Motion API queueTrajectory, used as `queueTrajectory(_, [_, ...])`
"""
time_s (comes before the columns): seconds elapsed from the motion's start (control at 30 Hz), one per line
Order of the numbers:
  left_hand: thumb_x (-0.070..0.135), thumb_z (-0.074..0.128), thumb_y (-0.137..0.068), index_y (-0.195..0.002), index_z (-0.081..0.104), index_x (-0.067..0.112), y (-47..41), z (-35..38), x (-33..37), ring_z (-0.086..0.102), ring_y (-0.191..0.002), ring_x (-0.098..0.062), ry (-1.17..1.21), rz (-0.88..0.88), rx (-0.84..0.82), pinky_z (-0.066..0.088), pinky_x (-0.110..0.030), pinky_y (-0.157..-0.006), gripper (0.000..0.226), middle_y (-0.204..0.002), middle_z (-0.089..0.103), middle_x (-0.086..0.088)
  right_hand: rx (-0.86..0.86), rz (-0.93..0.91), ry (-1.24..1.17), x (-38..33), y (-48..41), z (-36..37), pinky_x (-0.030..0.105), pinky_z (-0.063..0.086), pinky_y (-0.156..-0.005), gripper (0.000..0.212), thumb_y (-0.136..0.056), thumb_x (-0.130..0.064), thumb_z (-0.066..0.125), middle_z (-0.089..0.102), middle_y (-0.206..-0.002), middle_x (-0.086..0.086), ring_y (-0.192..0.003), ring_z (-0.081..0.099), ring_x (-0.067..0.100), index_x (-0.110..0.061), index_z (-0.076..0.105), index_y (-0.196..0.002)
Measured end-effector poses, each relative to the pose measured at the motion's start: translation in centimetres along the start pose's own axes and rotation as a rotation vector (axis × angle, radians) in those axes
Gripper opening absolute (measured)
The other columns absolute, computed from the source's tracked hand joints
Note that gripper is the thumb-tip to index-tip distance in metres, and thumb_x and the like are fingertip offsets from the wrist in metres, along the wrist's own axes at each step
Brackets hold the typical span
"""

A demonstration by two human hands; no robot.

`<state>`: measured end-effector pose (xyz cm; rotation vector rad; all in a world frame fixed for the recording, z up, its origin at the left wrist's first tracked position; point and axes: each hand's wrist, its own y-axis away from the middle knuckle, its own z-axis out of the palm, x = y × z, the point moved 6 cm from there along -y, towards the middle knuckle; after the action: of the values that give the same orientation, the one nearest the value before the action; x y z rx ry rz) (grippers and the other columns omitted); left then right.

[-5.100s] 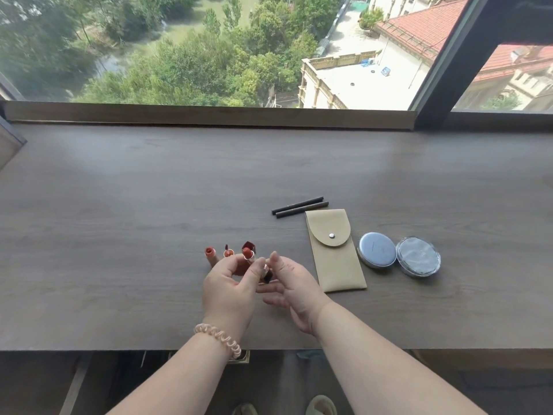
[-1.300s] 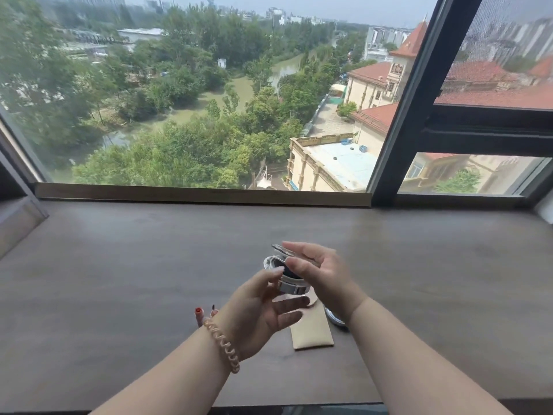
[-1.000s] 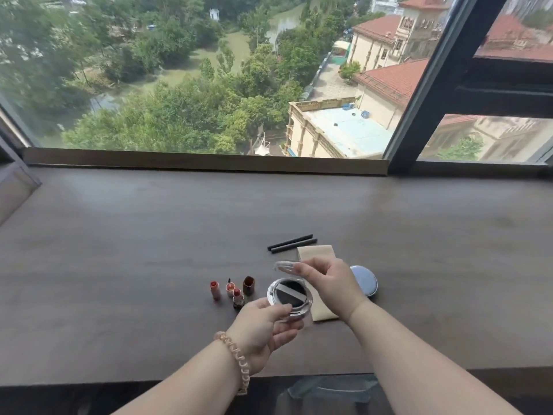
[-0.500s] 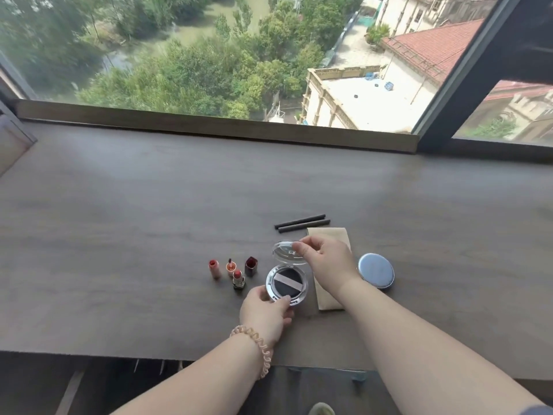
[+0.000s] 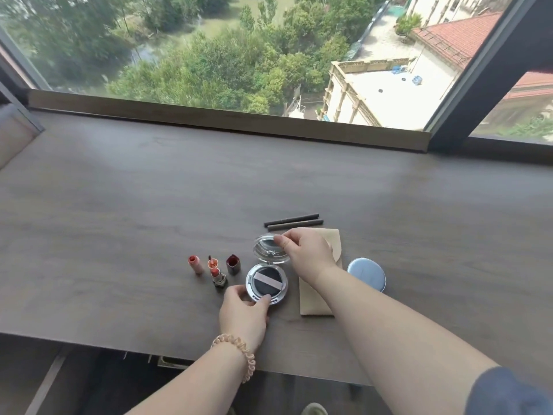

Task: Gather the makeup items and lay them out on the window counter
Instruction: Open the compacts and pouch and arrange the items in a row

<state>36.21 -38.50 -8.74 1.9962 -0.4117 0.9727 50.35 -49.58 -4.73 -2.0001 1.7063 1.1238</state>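
A round silver compact (image 5: 267, 283) lies open on the dark wood counter (image 5: 119, 205), showing a black puff with a pale strap. My left hand (image 5: 244, 313) grips its near rim. My right hand (image 5: 305, 253) pinches the far edge of its clear hinged lid (image 5: 266, 250), which is raised. To the left stand several opened lipsticks (image 5: 213, 266). Two dark pencils (image 5: 293, 221) lie side by side behind the compact. A tan pouch (image 5: 317, 298) lies under my right wrist, and a blue-grey round case (image 5: 366, 272) sits right of it.
The window sill and glass (image 5: 227, 121) run along the far edge of the counter. The counter's front edge (image 5: 89, 344) is just below my left wrist. A grey cushion (image 5: 12, 133) sits at the far left.
The compact came down from mid-air to the counter beside the lipsticks. My left hand now steadies its base there and my right hand still holds the lid open.
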Motion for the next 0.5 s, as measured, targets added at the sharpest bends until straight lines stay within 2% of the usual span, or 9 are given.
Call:
queueTrajectory(0.07, [0.020,0.072,-0.077,-0.099,0.050,0.019,0.2,-0.1,0.0,0.061,-0.046,-0.020,-0.018,-0.004,0.018,0.051,-0.028,-0.054,0.031,-0.074,0.067,-0.006,0.000,-0.027,0.031,0.2,0.2,-0.1,0.041,0.031,-0.102,0.032,-0.091,-0.052,0.046,0.068,-0.099,-0.011,-0.103,0.058,0.012,-0.029,0.066,-0.102])
queueTrajectory(0.13, [0.021,0.071,-0.078,-0.100,0.048,0.019,0.3,-0.1,0.2,0.062,-0.048,-0.021,-0.052,-0.009,0.027,0.044,-0.023,-0.048,0.032,-0.074,0.066,-0.006,0.131,-0.024,0.159,0.9,0.3,-1.4,0.040,0.030,-0.099,0.039,-0.091,-0.054,0.043,0.066,-0.114,-0.007,-0.116,0.052,0.017,-0.029,0.062,-0.114])
queueTrajectory(0.2, [0.021,0.071,-0.078,-0.101,0.047,0.019,0.4,-0.1,0.2,0.066,-0.053,-0.022,-0.062,-0.011,0.029,0.044,-0.023,-0.050,0.034,-0.073,0.066,-0.004,0.283,0.096,0.322,2.3,0.5,-3.5,0.040,0.028,-0.096,0.042,-0.088,-0.055,0.044,0.062,-0.119,-0.003,-0.120,0.045,0.021,-0.029,0.058,-0.118])
queueTrajectory(0.23, [0.022,0.071,-0.077,-0.102,0.047,0.019,0.5,0.0,0.3,0.066,-0.054,-0.022,-0.065,-0.015,0.028,0.045,-0.023,-0.051,0.034,-0.073,0.066,-0.003,0.304,0.178,0.387,3.3,0.7,-4.2,0.040,0.028,-0.095,0.046,-0.085,-0.056,0.047,0.060,-0.119,-0.001,-0.120,0.043,0.023,-0.028,0.056,-0.119])
queueTrajectory(0.33, [0.023,0.071,-0.076,-0.103,0.047,0.019,0.5,0.1,0.1,0.068,-0.057,-0.022,-0.077,-0.026,0.026,0.052,-0.027,-0.059,0.036,-0.078,0.066,-0.003,0.211,0.327,0.527,5.3,0.7,-4.7,0.040,0.029,-0.092,0.057,-0.074,-0.063,0.056,0.060,-0.117,0.003,-0.118,0.041,0.024,-0.023,0.054,-0.115])
queueTrajectory(0.4, [0.023,0.071,-0.076,-0.103,0.047,0.020,0.6,0.1,0.0,0.069,-0.061,-0.023,-0.074,-0.027,0.030,0.055,-0.032,-0.067,0.037,-0.076,0.066,-0.003,0.182,0.350,0.584,5.7,0.5,-4.4,0.040,0.029,-0.092,0.063,-0.067,-0.065,0.060,0.060,-0.116,0.004,-0.118,0.041,0.025,-0.022,0.052,-0.112])
queueTrajectory(0.5, [0.023,0.071,-0.075,-0.107,0.044,0.020,0.8,0.2,-0.2,0.069,-0.064,-0.023,-0.058,-0.025,0.040,0.056,-0.034,-0.070,0.042,-0.076,0.065,-0.003,0.189,0.354,0.594,5.7,0.0,-3.9,0.040,0.029,-0.094,0.069,-0.060,-0.064,0.069,0.058,-0.117,0.005,-0.118,0.041,0.026,-0.022,0.049,-0.111])
